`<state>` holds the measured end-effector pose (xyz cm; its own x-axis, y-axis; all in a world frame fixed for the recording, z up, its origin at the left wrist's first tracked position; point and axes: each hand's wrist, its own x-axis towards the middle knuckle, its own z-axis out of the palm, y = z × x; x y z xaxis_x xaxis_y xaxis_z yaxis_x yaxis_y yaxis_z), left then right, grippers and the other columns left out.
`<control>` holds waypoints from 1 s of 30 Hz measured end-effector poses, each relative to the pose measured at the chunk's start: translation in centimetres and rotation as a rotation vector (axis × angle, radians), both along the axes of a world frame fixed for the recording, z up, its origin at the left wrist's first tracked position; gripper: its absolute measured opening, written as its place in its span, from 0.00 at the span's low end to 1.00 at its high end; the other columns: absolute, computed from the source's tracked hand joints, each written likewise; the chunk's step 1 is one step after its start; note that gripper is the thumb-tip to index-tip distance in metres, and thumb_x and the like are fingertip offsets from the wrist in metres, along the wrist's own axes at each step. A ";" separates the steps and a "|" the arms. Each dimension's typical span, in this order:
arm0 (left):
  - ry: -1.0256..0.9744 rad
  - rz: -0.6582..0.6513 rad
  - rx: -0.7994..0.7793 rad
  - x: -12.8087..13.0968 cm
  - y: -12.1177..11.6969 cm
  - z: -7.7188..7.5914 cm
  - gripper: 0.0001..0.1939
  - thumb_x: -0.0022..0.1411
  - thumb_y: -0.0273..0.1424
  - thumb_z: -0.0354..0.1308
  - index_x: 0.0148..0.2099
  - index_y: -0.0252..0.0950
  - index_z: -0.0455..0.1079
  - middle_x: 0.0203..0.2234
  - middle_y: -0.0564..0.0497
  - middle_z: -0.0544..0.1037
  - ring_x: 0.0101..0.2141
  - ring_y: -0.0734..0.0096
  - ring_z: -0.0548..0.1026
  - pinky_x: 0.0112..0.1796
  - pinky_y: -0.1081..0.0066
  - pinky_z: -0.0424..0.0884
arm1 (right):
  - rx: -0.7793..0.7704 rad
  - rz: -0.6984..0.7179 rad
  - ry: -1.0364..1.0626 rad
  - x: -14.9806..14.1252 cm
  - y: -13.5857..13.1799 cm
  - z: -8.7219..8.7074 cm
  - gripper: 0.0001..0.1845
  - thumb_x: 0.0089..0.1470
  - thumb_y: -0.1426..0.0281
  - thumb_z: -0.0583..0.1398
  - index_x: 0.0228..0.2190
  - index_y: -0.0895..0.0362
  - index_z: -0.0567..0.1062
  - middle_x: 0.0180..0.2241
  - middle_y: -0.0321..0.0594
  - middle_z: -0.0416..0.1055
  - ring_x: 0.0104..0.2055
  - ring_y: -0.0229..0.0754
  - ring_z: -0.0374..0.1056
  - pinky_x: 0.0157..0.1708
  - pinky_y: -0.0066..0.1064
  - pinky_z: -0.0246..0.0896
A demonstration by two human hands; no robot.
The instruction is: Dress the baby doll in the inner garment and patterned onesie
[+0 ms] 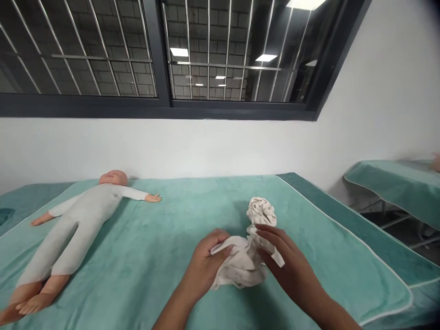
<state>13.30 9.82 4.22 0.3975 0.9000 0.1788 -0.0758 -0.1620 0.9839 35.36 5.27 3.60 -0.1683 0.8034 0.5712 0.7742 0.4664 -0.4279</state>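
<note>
Between my hands is a bunched white cloth garment [240, 271] with small dark specks; its exact kind is hidden by the folds. My left hand [209, 256] grips its edge, thumb on top. On the other side, my right hand [287, 259] has its fingers closed around a gathered white part of the same cloth. Just beyond lies a crumpled, patterned white bundle [261, 211], which seems joined to the held cloth, though I cannot tell for sure. A baby doll [91, 206] in a pale grey-white bodysuit lies on its back to the left, arms spread, apart from both hands.
A green padded cover [192, 201] with pale piping lies under everything. Behind it rise a white wall [213, 146] and a dark-framed barred window [237, 110]. At the far right stands another green-covered table [395, 183] on metal legs.
</note>
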 end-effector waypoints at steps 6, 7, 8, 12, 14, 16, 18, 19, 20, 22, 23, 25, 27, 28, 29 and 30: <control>0.130 0.090 0.084 -3.3 -1.5 3.6 0.21 0.67 0.44 0.48 0.28 0.35 0.64 0.27 0.53 0.65 0.30 0.72 0.65 0.33 0.74 0.61 | -0.173 0.190 -0.136 -3.6 4.2 4.4 0.11 0.61 0.73 0.56 0.41 0.50 0.76 0.38 0.40 0.75 0.41 0.43 0.71 0.39 0.35 0.68; 0.139 0.132 0.046 -4.0 -1.7 3.8 0.21 0.67 0.44 0.49 0.27 0.35 0.62 0.25 0.54 0.63 0.29 0.73 0.62 0.32 0.74 0.60 | -0.141 0.198 -0.136 -4.2 4.9 5.0 0.11 0.61 0.73 0.55 0.38 0.52 0.76 0.37 0.40 0.74 0.39 0.43 0.70 0.38 0.35 0.66; 0.141 0.180 0.001 -4.8 -1.8 3.9 0.21 0.67 0.45 0.49 0.27 0.36 0.61 0.24 0.55 0.61 0.28 0.74 0.60 0.31 0.74 0.58 | -0.093 0.191 -0.124 -4.9 5.5 5.6 0.11 0.61 0.74 0.54 0.37 0.53 0.76 0.36 0.41 0.73 0.38 0.43 0.69 0.37 0.34 0.65; 0.119 0.227 -0.147 -7.3 -2.2 4.2 0.20 0.65 0.46 0.51 0.29 0.35 0.63 0.23 0.56 0.59 0.27 0.76 0.58 0.29 0.75 0.56 | 0.119 0.013 0.007 -7.9 7.5 7.5 0.13 0.61 0.72 0.52 0.38 0.53 0.77 0.36 0.42 0.69 0.37 0.43 0.66 0.35 0.33 0.61; 0.136 0.120 -0.185 -7.8 -2.4 3.9 0.19 0.64 0.45 0.52 0.29 0.35 0.64 0.22 0.56 0.59 0.26 0.76 0.58 0.28 0.75 0.56 | 0.063 0.016 0.133 -9.8 7.9 8.2 0.12 0.60 0.71 0.53 0.37 0.53 0.77 0.35 0.40 0.70 0.35 0.41 0.66 0.34 0.32 0.60; 0.179 0.024 -0.140 -7.9 -2.7 3.4 0.17 0.64 0.42 0.54 0.29 0.35 0.65 0.24 0.55 0.62 0.27 0.75 0.61 0.29 0.75 0.59 | -0.121 0.120 0.319 -11.7 8.1 8.7 0.12 0.60 0.71 0.52 0.37 0.52 0.76 0.32 0.36 0.72 0.32 0.39 0.66 0.31 0.29 0.59; 0.169 0.134 -0.004 -8.2 -2.8 2.8 0.10 0.63 0.39 0.56 0.36 0.37 0.68 0.30 0.53 0.69 0.33 0.72 0.67 0.35 0.73 0.65 | -0.302 0.246 0.525 -13.1 7.9 9.0 0.11 0.60 0.69 0.53 0.37 0.51 0.76 0.33 0.35 0.73 0.32 0.37 0.66 0.31 0.27 0.60; 0.147 0.275 0.082 -8.5 -2.7 2.6 0.09 0.62 0.37 0.58 0.42 0.38 0.69 0.36 0.51 0.72 0.38 0.69 0.70 0.40 0.72 0.67 | -0.380 0.316 0.619 -13.6 7.8 9.1 0.10 0.60 0.68 0.55 0.39 0.51 0.76 0.35 0.35 0.73 0.33 0.37 0.67 0.32 0.26 0.60; 0.127 0.442 0.167 -8.9 -2.6 2.6 0.14 0.61 0.36 0.59 0.49 0.41 0.67 0.44 0.50 0.72 0.44 0.67 0.70 0.45 0.69 0.67 | -0.460 0.401 0.697 -13.9 7.7 9.2 0.09 0.59 0.67 0.57 0.40 0.51 0.76 0.37 0.35 0.73 0.35 0.37 0.67 0.33 0.26 0.61; 0.124 0.677 0.281 -10.1 -2.3 3.3 0.26 0.59 0.35 0.61 0.59 0.46 0.61 0.57 0.48 0.65 0.53 0.63 0.67 0.52 0.64 0.65 | -0.640 0.604 0.797 -14.3 7.4 9.6 0.09 0.58 0.65 0.59 0.40 0.51 0.77 0.39 0.35 0.72 0.37 0.37 0.68 0.34 0.25 0.62; 0.154 0.689 0.303 -10.8 -2.1 4.0 0.29 0.58 0.35 0.61 0.61 0.48 0.60 0.61 0.48 0.62 0.56 0.61 0.66 0.53 0.63 0.65 | -0.736 0.703 0.820 -14.4 7.3 9.9 0.09 0.58 0.65 0.60 0.40 0.52 0.77 0.39 0.36 0.72 0.36 0.36 0.68 0.34 0.25 0.62; 0.221 0.549 0.267 -11.8 -1.8 5.8 0.32 0.57 0.34 0.62 0.63 0.50 0.59 0.64 0.50 0.59 0.58 0.59 0.65 0.53 0.63 0.66 | -0.890 0.865 0.843 -14.9 7.1 10.4 0.09 0.58 0.66 0.60 0.39 0.54 0.77 0.38 0.37 0.71 0.35 0.36 0.68 0.33 0.25 0.62; 0.260 0.345 0.182 -12.5 -1.5 7.8 0.32 0.56 0.33 0.62 0.63 0.50 0.60 0.60 0.51 0.65 0.55 0.60 0.68 0.51 0.65 0.68 | -0.965 0.946 0.876 -15.3 7.1 10.8 0.10 0.58 0.67 0.60 0.41 0.55 0.77 0.40 0.39 0.72 0.38 0.38 0.69 0.36 0.28 0.63; 0.273 0.280 0.153 -12.6 -1.5 8.7 0.29 0.56 0.32 0.61 0.60 0.48 0.64 0.56 0.51 0.70 0.53 0.61 0.70 0.49 0.66 0.69 | -0.979 0.957 0.903 -15.5 7.2 10.9 0.12 0.59 0.66 0.59 0.44 0.54 0.76 0.41 0.40 0.72 0.39 0.39 0.69 0.37 0.29 0.64; 0.283 0.260 0.138 -12.7 -1.4 9.4 0.24 0.57 0.32 0.60 0.57 0.45 0.68 0.50 0.51 0.74 0.49 0.62 0.73 0.46 0.67 0.70 | -0.987 0.957 0.929 -15.6 7.2 10.8 0.14 0.61 0.65 0.57 0.46 0.54 0.75 0.40 0.41 0.72 0.39 0.40 0.69 0.37 0.30 0.64; 0.288 0.290 0.136 -12.7 -1.4 9.9 0.19 0.57 0.31 0.58 0.52 0.42 0.71 0.43 0.51 0.77 0.44 0.64 0.74 0.43 0.68 0.71 | -0.998 0.952 0.946 -15.7 7.3 10.6 0.16 0.62 0.62 0.56 0.49 0.53 0.73 0.39 0.41 0.73 0.37 0.40 0.70 0.36 0.30 0.64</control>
